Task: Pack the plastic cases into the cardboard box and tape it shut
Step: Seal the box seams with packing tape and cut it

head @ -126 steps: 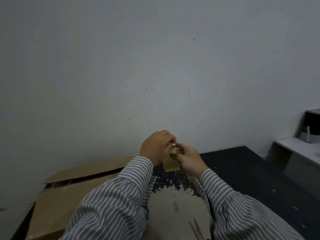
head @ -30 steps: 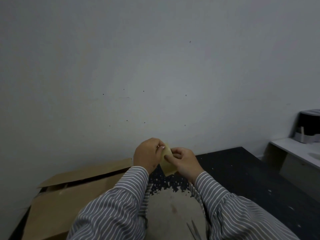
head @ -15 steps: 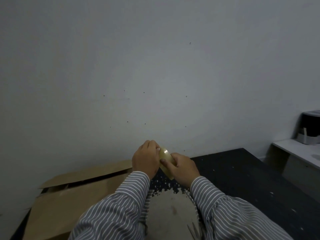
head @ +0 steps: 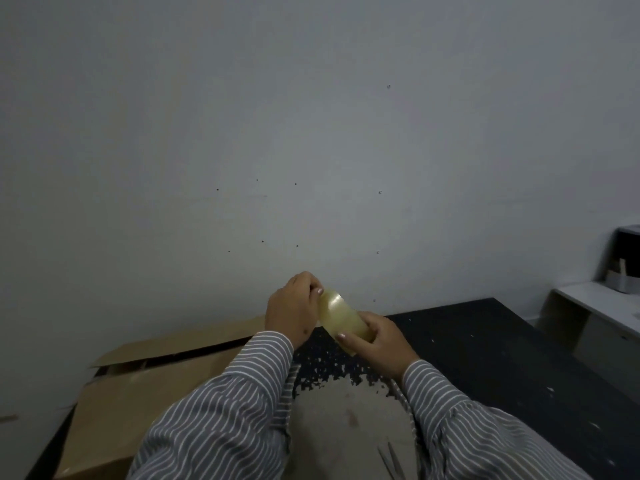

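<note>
Plain grey wall ahead of me, dotted with small dark holes; dim light; black speckled table below; a white shelf off right, carrying a dark appliance.

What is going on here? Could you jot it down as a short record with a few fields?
Left hand: pinches the upper end of the tape roll
Right hand: grips the roll's lower end
Tape roll: yellowish, clear, held up in front of the wall
Cardboard box: on the left, flaps folded over with a gap showing, no tape visible on it
Table: dark top, worn pale patch near the person
Scissors: on the table at the bottom edge
Plastic cases: none in view
</note>
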`<state>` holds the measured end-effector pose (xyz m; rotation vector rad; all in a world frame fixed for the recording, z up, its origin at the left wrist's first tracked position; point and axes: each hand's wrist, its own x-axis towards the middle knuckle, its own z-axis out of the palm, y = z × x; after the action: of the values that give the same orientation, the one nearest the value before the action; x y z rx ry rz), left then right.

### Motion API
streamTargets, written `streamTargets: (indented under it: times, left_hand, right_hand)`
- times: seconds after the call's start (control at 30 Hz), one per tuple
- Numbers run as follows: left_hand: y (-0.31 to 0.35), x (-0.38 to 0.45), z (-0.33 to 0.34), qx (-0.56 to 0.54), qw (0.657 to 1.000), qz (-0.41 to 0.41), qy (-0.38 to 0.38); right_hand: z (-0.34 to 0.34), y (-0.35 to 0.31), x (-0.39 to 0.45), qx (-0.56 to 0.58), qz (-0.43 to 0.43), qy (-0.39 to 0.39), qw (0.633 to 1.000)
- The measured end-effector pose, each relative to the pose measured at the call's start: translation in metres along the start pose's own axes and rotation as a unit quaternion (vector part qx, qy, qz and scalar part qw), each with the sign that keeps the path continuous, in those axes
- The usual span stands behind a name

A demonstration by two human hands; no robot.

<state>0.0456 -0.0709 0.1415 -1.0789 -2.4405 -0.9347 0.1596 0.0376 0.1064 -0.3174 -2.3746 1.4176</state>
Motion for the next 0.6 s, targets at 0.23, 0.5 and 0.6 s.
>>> streamTargets:
  times: [0.23,0.5,0.6]
  left_hand:
    - [0.002,-0.004,0.007,0.033,0.999,-0.011,0.001]
    - [-0.006,-0.01,0.007,0.051,0.998,-0.027,-0.011]
    - [-0.013,-0.011,0.002,0.067,0.997,-0.027,0.009]
  right_hand:
    - [0.004,0.008,0.004,-0.086,-0.004,0.061,0.994]
    - [0.014,-0.002,0.008,-0.13,0.02,0.049,0.99]
    - [0.021,-0.008,0.011,-0.169,0.013,0.053,0.984]
